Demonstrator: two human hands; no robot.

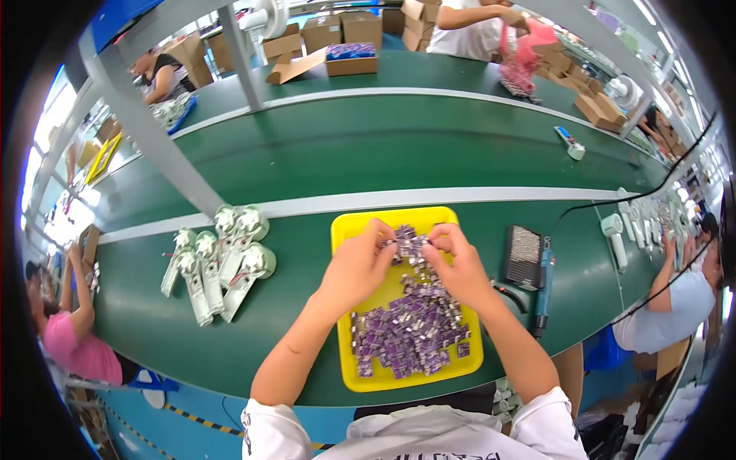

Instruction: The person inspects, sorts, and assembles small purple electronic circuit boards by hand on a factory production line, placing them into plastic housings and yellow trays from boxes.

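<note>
A yellow tray [346, 360] lies in front of me, holding a heap of small purple circuit boards [406, 330]. Over its far half, my left hand [359, 264] and my right hand [458, 270] face each other with fingers pinched. Between them is a small cluster of purple circuit boards [410, 242], one edge at each hand's fingertips. Whether the cluster is one joined panel or several loose boards I cannot tell. My fingers partly cover its sides.
White handheld housings [218, 264] lie in a group at left. Right of the tray are a blue electric screwdriver [544, 287], a dark box of small metal parts [523, 257] and a black cable [606, 203]. Across the bench lies another device [570, 143]. Co-workers sit on both sides.
</note>
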